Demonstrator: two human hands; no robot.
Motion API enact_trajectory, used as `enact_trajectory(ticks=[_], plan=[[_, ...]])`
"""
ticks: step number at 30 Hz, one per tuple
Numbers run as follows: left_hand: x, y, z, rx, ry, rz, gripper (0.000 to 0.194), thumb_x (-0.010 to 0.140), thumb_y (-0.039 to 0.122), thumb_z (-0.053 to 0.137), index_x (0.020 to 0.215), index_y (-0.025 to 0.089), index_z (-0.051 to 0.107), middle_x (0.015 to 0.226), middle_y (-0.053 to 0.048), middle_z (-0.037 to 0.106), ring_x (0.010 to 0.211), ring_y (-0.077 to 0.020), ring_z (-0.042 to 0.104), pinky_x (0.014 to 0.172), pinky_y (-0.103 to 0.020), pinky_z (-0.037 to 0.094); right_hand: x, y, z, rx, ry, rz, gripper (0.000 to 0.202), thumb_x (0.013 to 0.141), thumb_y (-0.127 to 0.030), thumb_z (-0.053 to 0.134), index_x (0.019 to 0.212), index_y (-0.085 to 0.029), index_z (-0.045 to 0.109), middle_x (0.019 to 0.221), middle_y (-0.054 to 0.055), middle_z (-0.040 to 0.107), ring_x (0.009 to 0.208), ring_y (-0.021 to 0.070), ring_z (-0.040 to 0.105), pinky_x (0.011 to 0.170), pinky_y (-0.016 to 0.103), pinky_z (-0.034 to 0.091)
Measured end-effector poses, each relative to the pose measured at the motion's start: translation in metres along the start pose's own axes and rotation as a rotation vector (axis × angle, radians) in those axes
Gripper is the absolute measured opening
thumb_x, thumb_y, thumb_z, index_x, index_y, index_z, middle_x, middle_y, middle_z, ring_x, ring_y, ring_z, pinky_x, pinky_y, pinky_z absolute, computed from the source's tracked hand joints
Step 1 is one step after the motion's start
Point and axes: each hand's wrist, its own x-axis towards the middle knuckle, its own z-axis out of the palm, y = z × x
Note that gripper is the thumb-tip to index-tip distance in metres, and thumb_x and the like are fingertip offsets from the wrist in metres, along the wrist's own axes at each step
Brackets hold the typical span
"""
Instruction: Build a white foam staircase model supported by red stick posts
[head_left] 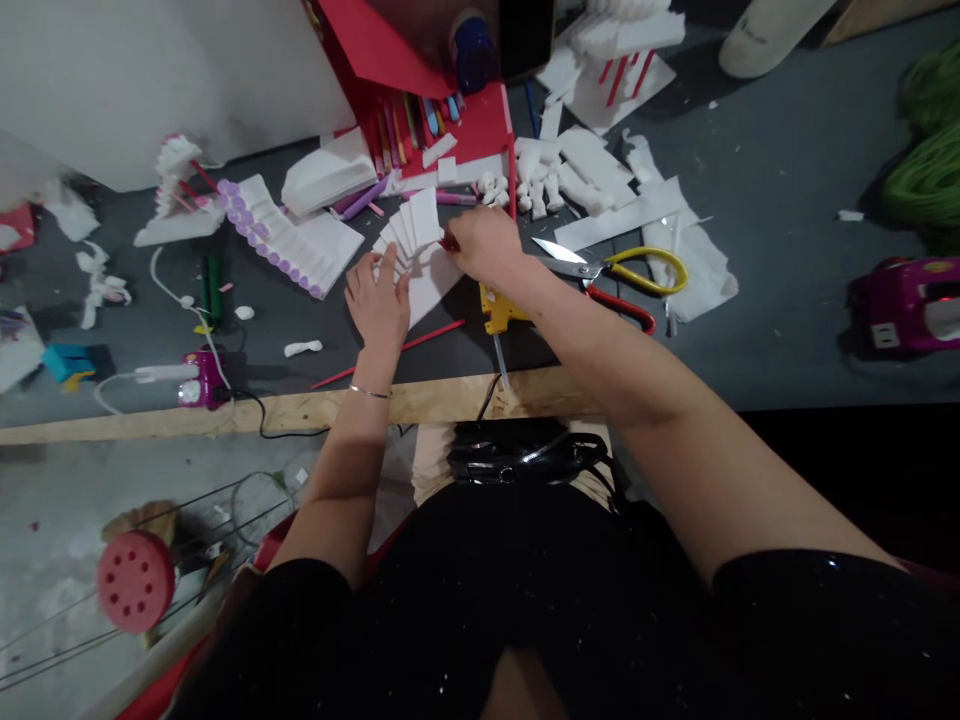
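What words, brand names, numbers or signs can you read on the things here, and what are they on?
None can be read with certainty.
Pale bottle, top right: a dark script-like mark, too blurred to read.
Purple device, right edge: a small white label, too small to read.

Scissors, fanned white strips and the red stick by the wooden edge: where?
Scissors (591,270): head view, where the blades cross.
White strips (412,224): head view, middle of the fan.
Red stick (435,334): head view, its right part.
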Motion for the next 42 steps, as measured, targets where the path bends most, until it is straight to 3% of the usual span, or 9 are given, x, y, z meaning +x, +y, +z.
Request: enact_trajectory(ticks=[5, 10, 16, 23, 28, 34, 37, 39, 42], plan=[[0.000, -0.001, 0.003, -0.017, 0.030, 0.014, 0.055, 0.109, 0.039, 0.050, 0.162, 0.024, 0.054, 0.159, -0.019, 0.055, 0.146, -0.0416, 0.051, 0.120, -0.062, 0.043, 0.006, 0.002, 0.001, 0.012, 0.040, 0.022, 0.038, 0.098, -0.011, 0.048, 0.119, -0.013, 0.078, 0.118, 0.019, 0.080, 0.111, 0.0338, 0.071, 0.094, 0.045, 0.053], [0.001, -0.003, 0.007, -0.032, 0.075, 0.021, 0.054, 0.107, 0.035, 0.051, 0.159, 0.022, 0.057, 0.158, -0.020, 0.058, 0.142, -0.0421, 0.052, 0.118, -0.062, 0.044, -0.002, -0.007, -0.018, -0.043, -0.041, 0.063, 0.049, 0.097, 0.000, 0.041, 0.127, -0.010, 0.078, 0.132, 0.021, 0.077, 0.126, 0.0341, 0.069, 0.102, 0.044, 0.052], [0.002, -0.004, 0.002, -0.058, 0.122, 0.038, 0.058, 0.104, 0.046, 0.056, 0.155, 0.021, 0.060, 0.158, -0.020, 0.058, 0.144, -0.0426, 0.052, 0.121, -0.062, 0.042, -0.010, -0.013, -0.030, -0.027, -0.083, 0.042, 0.049, 0.101, -0.002, 0.039, 0.134, -0.008, 0.074, 0.139, 0.022, 0.074, 0.129, 0.0321, 0.067, 0.106, 0.042, 0.051], [0.042, -0.006, 0.005, -0.317, 0.128, 0.188, 0.080, 0.080, 0.078, 0.076, 0.145, 0.032, 0.066, 0.166, -0.015, 0.052, 0.163, -0.0433, 0.034, 0.133, -0.062, 0.027, -0.009, -0.013, -0.029, -0.037, -0.096, 0.013, 0.048, 0.102, -0.003, 0.041, 0.134, -0.009, 0.075, 0.139, 0.021, 0.075, 0.130, 0.0326, 0.069, 0.103, 0.041, 0.053], [0.075, -0.021, 0.027, -0.547, 0.167, 0.275, 0.071, 0.073, 0.077, 0.083, 0.132, 0.039, 0.070, 0.151, -0.010, 0.067, 0.153, -0.0392, 0.047, 0.129, -0.058, 0.033, -0.011, -0.009, -0.035, 0.006, -0.120, 0.086, 0.045, 0.098, 0.001, 0.046, 0.130, -0.007, 0.076, 0.133, 0.023, 0.077, 0.124, 0.0348, 0.072, 0.098, 0.043, 0.056], [0.062, -0.021, 0.020, -0.664, 0.288, 0.297, 0.071, 0.072, 0.080, 0.085, 0.120, 0.030, 0.072, 0.138, -0.012, 0.071, 0.154, -0.0345, 0.046, 0.126, -0.053, 0.036, -0.019, 0.010, -0.042, 0.118, 0.003, 0.093, 0.029, 0.101, -0.011, 0.056, 0.123, -0.010, 0.075, 0.125, 0.019, 0.079, 0.118, 0.0340, 0.073, 0.093, 0.041, 0.053], [0.038, -0.001, 0.008, -0.776, 0.327, 0.296, 0.066, 0.078, 0.080, 0.081, 0.115, 0.027, 0.070, 0.127, -0.012, 0.074, 0.138, -0.0326, 0.060, 0.113, -0.049, 0.050, -0.028, 0.018, -0.031, 0.249, 0.092, 0.005, 0.023, 0.099, -0.014, 0.060, 0.119, -0.015, 0.072, 0.116, 0.012, 0.079, 0.109, 0.0279, 0.072, 0.091, 0.037, 0.052], [0.026, 0.017, 0.007, -0.865, 0.247, 0.268, 0.059, 0.082, 0.077, 0.080, 0.110, 0.026, 0.069, 0.116, -0.009, 0.076, 0.114, -0.0273, 0.072, 0.095, -0.042, 0.059, -0.036, 0.019, -0.020, 0.341, 0.181, -0.081, 0.020, 0.097, -0.012, 0.061, 0.114, -0.018, 0.071, 0.109, 0.009, 0.077, 0.104, 0.0254, 0.071, 0.091, 0.037, 0.052], [0.016, 0.039, 0.014, -1.004, 0.069, 0.204, 0.049, 0.085, 0.069, 0.082, 0.099, 0.024, 0.068, 0.092, -0.004, 0.075, 0.084, -0.0183, 0.073, 0.073, -0.031, 0.060, -0.050, 0.017, -0.006, 0.403, 0.295, -0.166, 0.018, 0.097, -0.014, 0.060, 0.110, -0.020, 0.070, 0.107, 0.008, 0.074, 0.103, 0.0256, 0.068, 0.091, 0.040, 0.052]])
